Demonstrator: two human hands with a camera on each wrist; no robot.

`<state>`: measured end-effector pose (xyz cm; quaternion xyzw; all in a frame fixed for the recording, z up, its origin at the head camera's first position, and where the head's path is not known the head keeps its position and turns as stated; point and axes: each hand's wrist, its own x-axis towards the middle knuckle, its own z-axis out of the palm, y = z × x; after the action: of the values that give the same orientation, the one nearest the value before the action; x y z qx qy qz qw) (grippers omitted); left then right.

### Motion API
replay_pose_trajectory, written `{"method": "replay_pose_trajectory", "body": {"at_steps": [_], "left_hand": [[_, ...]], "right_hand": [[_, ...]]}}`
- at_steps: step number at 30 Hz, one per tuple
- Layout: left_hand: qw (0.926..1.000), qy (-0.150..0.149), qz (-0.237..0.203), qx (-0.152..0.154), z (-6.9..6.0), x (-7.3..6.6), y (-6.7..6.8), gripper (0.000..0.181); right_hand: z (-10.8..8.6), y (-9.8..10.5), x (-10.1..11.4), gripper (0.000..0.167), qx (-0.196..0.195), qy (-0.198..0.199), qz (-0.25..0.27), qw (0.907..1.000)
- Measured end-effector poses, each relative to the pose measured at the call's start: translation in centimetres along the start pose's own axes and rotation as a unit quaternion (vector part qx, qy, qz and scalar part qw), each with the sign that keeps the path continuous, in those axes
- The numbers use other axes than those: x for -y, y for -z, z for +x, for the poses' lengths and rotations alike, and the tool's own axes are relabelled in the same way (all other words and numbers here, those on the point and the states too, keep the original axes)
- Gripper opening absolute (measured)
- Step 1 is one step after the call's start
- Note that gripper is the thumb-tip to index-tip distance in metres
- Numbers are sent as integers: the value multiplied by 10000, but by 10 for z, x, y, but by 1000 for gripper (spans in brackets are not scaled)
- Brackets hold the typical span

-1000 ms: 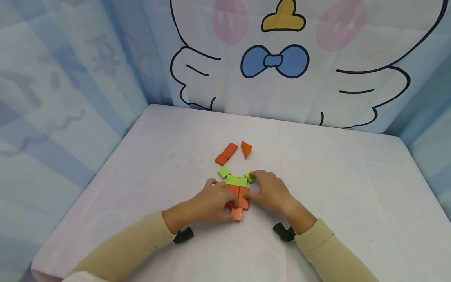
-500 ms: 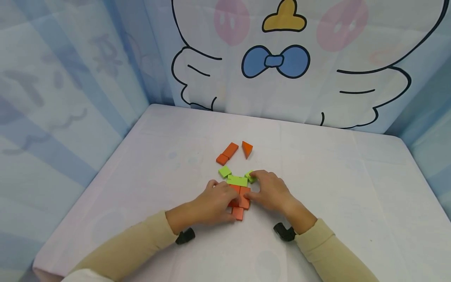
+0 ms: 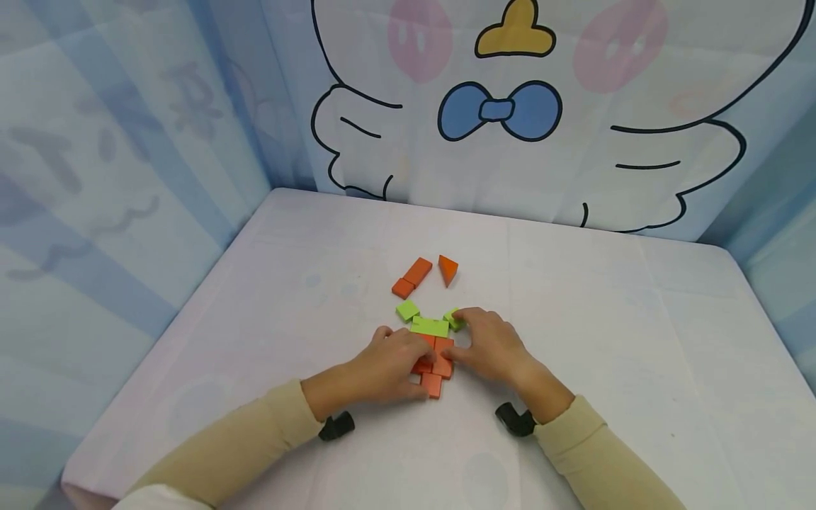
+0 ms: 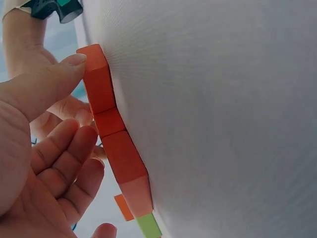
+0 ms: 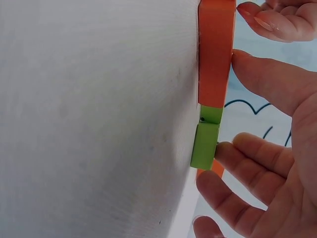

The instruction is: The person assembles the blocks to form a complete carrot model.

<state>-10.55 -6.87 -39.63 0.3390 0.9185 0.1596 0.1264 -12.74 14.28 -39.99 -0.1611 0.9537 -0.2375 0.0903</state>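
Desk (image 3: pixel 637 354), pale cloth over it; a small flat layout of blocks lies near its middle, between two hands.

Core of the layout: a left orange-red rectangular block (image 3: pixel 428 341), partly hidden by fingers, and a right orange-red rectangular block (image 3: pixel 443 358) stand side by side lengthwise. Against their near end sits a small orange-red block (image 3: pixel 431 384); along their far end, a green bar block (image 3: pixel 430 326) crosswise. At the bar's far corners, two small green pieces set askew: left green block (image 3: pixel 408 310) and right green block (image 3: pixel 454 320).

Left hand (image 3: pixel 390 368): fingers relaxed and spread, gripping nothing. Thumb tip touches the small orange-red block; fingertips reach over the left orange-red rectangular block.

Right hand (image 3: pixel 491 347): spread wide, thumb on the edge of the right orange-red rectangular block, a finger touching the right green block. No grip around either.

Beyond the layout, near it: an upper orange-red rectangular block (image 3: pixel 418 271) end to end with a short orange-red block (image 3: pixel 403 287), both slanting; beside them, apart, an orange triangular block (image 3: pixel 448 270).

Both sleeves (image 3: pixel 255 432) beige. Backdrop (image 3: pixel 255 71) behind, blue and white, with a printed bow tie (image 3: pixel 500 110).
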Motion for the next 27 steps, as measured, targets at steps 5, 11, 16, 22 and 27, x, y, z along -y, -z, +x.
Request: {"method": "replay_pose_trajectory", "body": {"at_steps": [5,11,16,22,27], "left_hand": [[9997,39,-177,-173,1,7,9,45],[9971,554,-181,-482,16,38,30,48],[9929,1003,-136,-626,36,65,37,45],[9907,1240,-17,-564,56,80,36,36],[9908,1233,271,-481,59,84,36,32]], "right_hand": [[0,1,0,62,29,-1,9,10000],[0,2,0,63,89,-33,15,10000],[0,2,-1,63,102,-48,40,9999],[0,2,-1,63,112,-84,110,9998],[0,3,1,63,119,-83,89,9999]]}}
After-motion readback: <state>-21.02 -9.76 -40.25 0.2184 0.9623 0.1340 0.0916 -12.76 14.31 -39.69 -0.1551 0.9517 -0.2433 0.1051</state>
